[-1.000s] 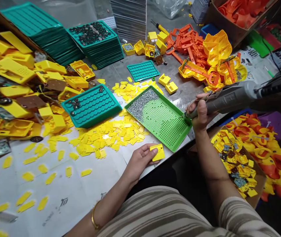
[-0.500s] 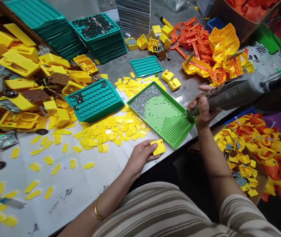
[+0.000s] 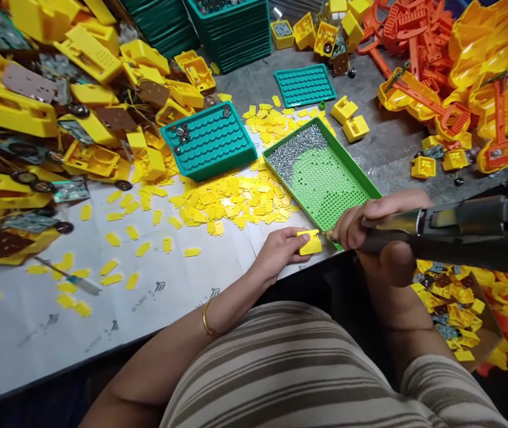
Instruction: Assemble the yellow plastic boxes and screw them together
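Near the table's front edge, my left hand pinches a small yellow plastic box with a dotted patch of holes. My right hand is wrapped round a dark power screwdriver, held sideways. Its tip meets or nearly meets the right side of the yellow box; exact contact is too small to tell. Just behind both hands lies a green perforated tray with small silver screws heaped at its far left end. Flat yellow plastic pieces are strewn left of the tray.
A teal ridged tray carries a few round metal parts. Yellow housings with wires pile up at left, near a loose screwdriver. Orange parts crowd the back right. Below the table edge at right stands a box of yellow assemblies.
My right hand has brought the power screwdriver from over the green tray down to the yellow box. The left hand still holds the box. The whole view has shifted.
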Tool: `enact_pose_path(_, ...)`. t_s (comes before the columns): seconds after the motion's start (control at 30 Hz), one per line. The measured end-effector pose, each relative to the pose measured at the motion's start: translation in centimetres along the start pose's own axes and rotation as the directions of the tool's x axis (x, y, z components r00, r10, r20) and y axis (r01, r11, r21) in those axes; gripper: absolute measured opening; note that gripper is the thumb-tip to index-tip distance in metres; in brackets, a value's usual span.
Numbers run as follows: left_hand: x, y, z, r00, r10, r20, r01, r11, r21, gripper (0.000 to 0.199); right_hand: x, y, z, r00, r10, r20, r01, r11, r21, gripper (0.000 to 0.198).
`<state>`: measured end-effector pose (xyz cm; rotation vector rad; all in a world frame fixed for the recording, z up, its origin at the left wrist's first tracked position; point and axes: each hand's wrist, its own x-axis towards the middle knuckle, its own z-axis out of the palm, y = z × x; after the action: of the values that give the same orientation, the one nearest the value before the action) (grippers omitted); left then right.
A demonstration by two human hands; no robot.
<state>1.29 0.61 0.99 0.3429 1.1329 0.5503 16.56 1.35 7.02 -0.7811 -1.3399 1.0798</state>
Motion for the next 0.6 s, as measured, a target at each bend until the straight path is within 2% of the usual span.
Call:
enact_pose_path(0.1, 0.0, -0.1, -0.1, 1.0, 0.01, 0.012, -0.01, 1.0, 0.011, 0.02, 0.1, 0.4, 0.1, 0.999, -0.055, 0.0, 0.055, 0.995, 0.084, 0.027)
enact_pose_path(0.37, 0.0, -0.3, -0.1, 0.999, 0.023, 0.024, -0.024, 0.999, 0.025, 0.021, 0.5, 0.7, 0.2, 0.999, -0.016, 0.033, 0.015, 1.0, 0.011, 0.022)
enact_pose_path(0.6, -0.1, -0.4, 0.3, 0.999, 0.051, 0.017, -0.052, 0.997, 0.05, 0.013, 1.1, 1.2, 0.7, 0.992, 0.019, 0.127, -0.032, 0.995, 0.099, 0.023)
